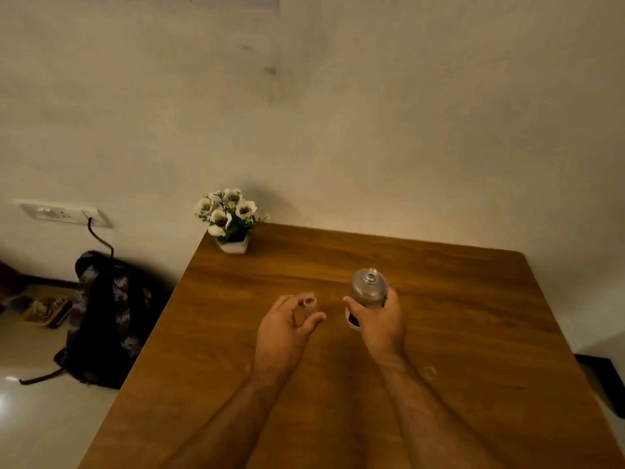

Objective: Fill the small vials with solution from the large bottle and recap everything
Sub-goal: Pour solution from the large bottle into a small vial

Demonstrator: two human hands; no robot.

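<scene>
pouring looks to be the step in hand, judged from open mouths on both containers. left hand (287, 328) pinches a small clear vial (309, 303) between thumb and curled fingers, holding it upright over the wooden table (456, 316), its open mouth facing up and its long axis near vertical. right hand (380, 319) wraps around the lower body of the large clear bottle (368, 287), uncapped, neck pointing up and slightly away from the person, long axis close to vertical. bottle and vial sit near each other, not touching, at mid-table. next move likely calls for tipping the bottle's neck leftward over the vial's narrow mouth, slowly, since the opening is small and spill is a risk. a small round cap-like thing (430, 372) lies on the table by the right forearm; too blurred to be sure.

a potted white flower (228, 220) stands at the table's far left corner.
</scene>
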